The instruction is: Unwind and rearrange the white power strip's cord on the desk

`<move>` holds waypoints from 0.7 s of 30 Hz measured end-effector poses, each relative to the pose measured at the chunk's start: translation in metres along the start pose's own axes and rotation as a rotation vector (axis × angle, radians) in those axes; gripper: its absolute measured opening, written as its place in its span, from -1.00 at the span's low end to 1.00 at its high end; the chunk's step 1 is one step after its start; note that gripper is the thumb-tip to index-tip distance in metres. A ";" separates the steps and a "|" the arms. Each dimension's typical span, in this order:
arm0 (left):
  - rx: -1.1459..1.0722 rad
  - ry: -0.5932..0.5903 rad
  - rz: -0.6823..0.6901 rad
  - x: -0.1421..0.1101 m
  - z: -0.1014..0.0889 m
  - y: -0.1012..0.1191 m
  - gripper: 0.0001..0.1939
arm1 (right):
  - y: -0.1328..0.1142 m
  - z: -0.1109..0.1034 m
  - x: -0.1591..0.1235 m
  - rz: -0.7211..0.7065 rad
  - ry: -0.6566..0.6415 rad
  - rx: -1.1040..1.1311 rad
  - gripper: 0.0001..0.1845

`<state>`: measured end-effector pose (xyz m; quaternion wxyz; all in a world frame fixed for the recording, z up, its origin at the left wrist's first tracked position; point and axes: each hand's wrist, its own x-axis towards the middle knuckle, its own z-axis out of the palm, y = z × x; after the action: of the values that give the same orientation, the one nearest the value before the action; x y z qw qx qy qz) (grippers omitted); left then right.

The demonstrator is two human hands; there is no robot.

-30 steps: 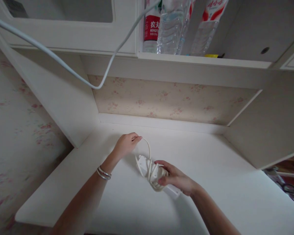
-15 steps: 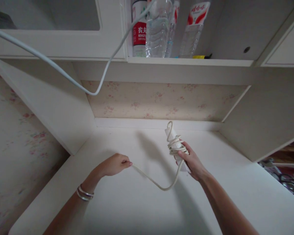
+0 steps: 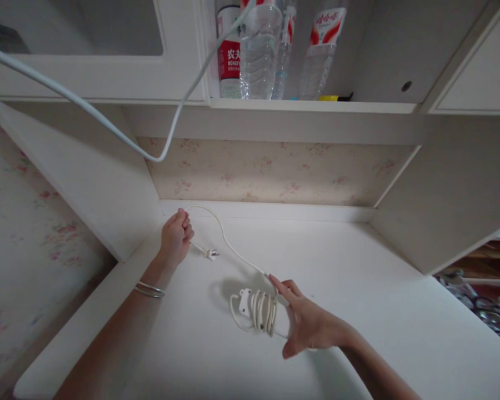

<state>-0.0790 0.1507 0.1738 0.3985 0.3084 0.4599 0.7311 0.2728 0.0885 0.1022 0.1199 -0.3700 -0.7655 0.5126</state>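
Note:
A white power strip (image 3: 245, 303) has several turns of its off-white cord (image 3: 263, 312) wound around it. My right hand (image 3: 310, 322) is spread around the strip's right end, thumb and fingers wide apart. Its index fingertip touches the cord, and the palm hides part of the strip. Whether the strip rests fully on the desktop I cannot tell. At the left, my left hand (image 3: 177, 236), with bracelets on the wrist, is closed on the cord near its end. The plug (image 3: 211, 254) hangs just right of that fist, prongs pointing right. A loose arc of cord runs between both hands.
Beneath all this is a white desktop (image 3: 216, 355), with side panels and floral wallpaper (image 3: 266, 166) behind. Overhead, a shelf (image 3: 316, 106) holds several plastic bottles (image 3: 260, 55). A thick white cable (image 3: 108, 125) droops across the upper left, close to the camera.
My left hand has moved up and left along the cord, and the plug now shows. The strip has come lower and left and turned nearly sideways. My right hand's fingers have spread.

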 end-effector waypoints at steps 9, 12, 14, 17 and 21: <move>0.074 0.092 -0.014 -0.017 -0.023 -0.028 -0.63 | -0.012 -0.036 -0.014 -0.042 0.795 -0.052 0.02; -0.048 0.034 0.090 -0.029 -0.019 -0.001 -0.67 | 0.007 -0.050 -0.007 0.243 0.744 -0.214 0.19; -0.166 0.002 0.124 -0.029 -0.017 0.023 -0.71 | 0.014 -0.048 -0.010 0.284 0.501 -0.273 0.25; -0.237 0.026 0.136 -0.018 -0.018 0.050 -0.76 | 0.006 -0.037 -0.021 0.187 0.119 -0.349 0.25; 0.144 0.119 0.239 0.000 -0.020 0.049 -0.69 | -0.027 -0.033 -0.031 -0.062 -0.326 -0.262 0.08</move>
<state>-0.1097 0.1296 0.2111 0.2576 0.3449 0.4942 0.7553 0.3009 0.0845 0.1468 -0.0389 -0.2707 -0.8459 0.4578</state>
